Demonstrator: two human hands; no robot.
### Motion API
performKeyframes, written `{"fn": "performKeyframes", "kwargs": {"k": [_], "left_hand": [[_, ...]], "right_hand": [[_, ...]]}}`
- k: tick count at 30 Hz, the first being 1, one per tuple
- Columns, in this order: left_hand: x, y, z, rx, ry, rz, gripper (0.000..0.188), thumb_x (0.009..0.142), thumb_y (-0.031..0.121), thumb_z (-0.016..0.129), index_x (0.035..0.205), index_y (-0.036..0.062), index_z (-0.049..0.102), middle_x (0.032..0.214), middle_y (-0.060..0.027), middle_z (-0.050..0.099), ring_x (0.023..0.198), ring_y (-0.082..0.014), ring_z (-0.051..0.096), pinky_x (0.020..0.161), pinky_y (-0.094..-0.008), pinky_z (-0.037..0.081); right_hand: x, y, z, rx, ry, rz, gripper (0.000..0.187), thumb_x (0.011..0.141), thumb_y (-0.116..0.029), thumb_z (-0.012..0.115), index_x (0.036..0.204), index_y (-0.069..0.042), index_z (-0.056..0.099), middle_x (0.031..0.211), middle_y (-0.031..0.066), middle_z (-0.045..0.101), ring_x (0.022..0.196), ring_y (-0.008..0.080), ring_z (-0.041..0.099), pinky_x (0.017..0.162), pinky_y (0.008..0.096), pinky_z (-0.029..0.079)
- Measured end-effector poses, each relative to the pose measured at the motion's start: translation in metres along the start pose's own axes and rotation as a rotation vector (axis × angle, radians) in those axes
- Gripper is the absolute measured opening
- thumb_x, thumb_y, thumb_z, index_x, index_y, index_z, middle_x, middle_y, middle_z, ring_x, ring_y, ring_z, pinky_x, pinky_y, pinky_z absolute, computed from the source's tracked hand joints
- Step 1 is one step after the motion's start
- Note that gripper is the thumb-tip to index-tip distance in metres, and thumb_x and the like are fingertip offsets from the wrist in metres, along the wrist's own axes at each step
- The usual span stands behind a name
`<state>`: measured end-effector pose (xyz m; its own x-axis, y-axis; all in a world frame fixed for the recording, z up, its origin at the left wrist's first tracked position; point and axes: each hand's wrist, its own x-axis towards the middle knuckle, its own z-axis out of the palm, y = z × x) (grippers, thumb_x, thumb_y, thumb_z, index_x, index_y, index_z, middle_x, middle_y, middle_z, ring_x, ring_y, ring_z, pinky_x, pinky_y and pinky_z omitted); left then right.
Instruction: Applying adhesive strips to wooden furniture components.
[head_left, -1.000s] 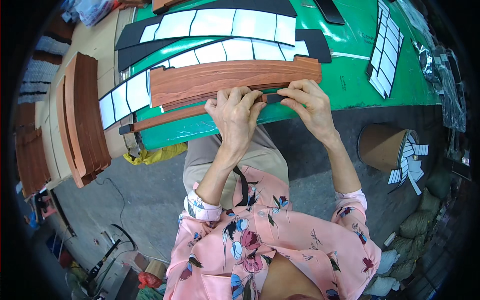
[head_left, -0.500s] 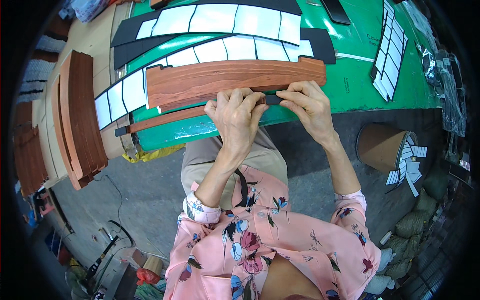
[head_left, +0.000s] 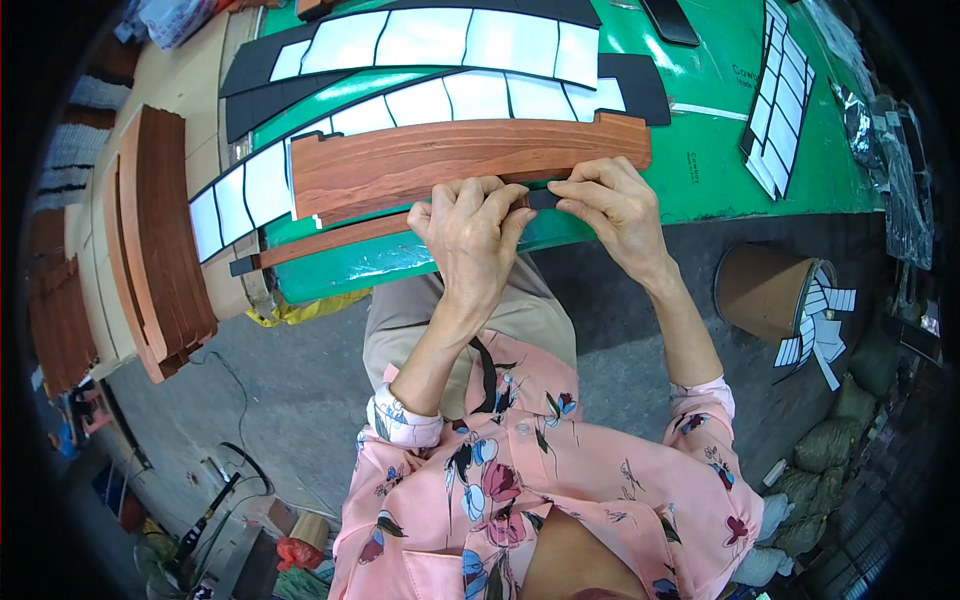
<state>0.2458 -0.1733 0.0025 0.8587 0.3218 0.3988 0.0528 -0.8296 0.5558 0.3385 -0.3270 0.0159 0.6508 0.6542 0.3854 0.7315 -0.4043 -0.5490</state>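
Your left hand [head_left: 468,230] and right hand [head_left: 613,205] are just apart on the near side of the panel stack [head_left: 470,155], both closed on one brown strip [head_left: 335,239]. The left pinches it between thumb and fingers, next to its black end [head_left: 542,199]; the right has thumb and forefinger on that end itself. The strip runs along the panel stack's near side and reaches out past its left end, where a second dark tip [head_left: 243,267] shows. You cannot tell from here whether its middle rests on the worktop [head_left: 720,182] or hangs slightly above.

Expect the strip to be light, thin and rather bendy; being so long, its free left part may swing or twist if you lift from the right alone. Its face looks smooth, so a fingertip pinch could slip; holding close to the black end, with support near the middle, should keep it steady.

Beyond the panel stack lies a white-faced dark piece [head_left: 515,45]. Right of the stack and well apart is a white gridded piece [head_left: 780,110]; beyond its right end, a black phone [head_left: 670,20].
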Motion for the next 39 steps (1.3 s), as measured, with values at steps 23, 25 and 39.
{"fn": "performKeyframes", "kwargs": {"k": [23, 25, 39], "left_hand": [[0.0, -0.002, 0.001, 0.003, 0.022, 0.062, 0.022, 0.07, 0.024, 0.073, 0.092, 0.0209, 0.07, 0.087, 0.0062, 0.062, 0.08, -0.0156, 0.049, 0.074, -0.0364, 0.024], [-0.001, -0.001, 0.001, 0.003, 0.022, 0.067, 0.022, 0.07, 0.024, 0.073, 0.092, 0.0206, 0.07, 0.087, 0.0063, 0.062, 0.08, -0.0157, 0.049, 0.074, -0.0365, 0.024], [0.001, -0.005, 0.006, 0.052, 0.131, 0.206, 0.021, 0.069, 0.023, 0.073, 0.088, 0.0166, 0.066, 0.085, 0.0061, 0.058, 0.082, -0.016, 0.049, 0.074, -0.0386, 0.025]], "right_hand": [[-0.001, 0.002, 0.001, 0.024, -0.011, 0.011, 0.022, 0.066, -0.011, 0.074, 0.088, -0.01, 0.071, 0.08, 0.0005, 0.059, 0.074, 0.0173, 0.054, 0.063, 0.0307, 0.046], [-0.004, 0.004, 0.002, 0.03, -0.011, 0.011, 0.023, 0.067, -0.012, 0.074, 0.089, -0.01, 0.071, 0.082, 0.0007, 0.059, 0.074, 0.0169, 0.053, 0.063, 0.0304, 0.046], [-0.025, -0.001, 0.01, -0.066, 0.131, -0.051, 0.03, 0.07, -0.005, 0.07, 0.098, -0.013, 0.069, 0.1, 0.0053, 0.059, 0.083, 0.0207, 0.057, 0.066, 0.0294, 0.049]]}}
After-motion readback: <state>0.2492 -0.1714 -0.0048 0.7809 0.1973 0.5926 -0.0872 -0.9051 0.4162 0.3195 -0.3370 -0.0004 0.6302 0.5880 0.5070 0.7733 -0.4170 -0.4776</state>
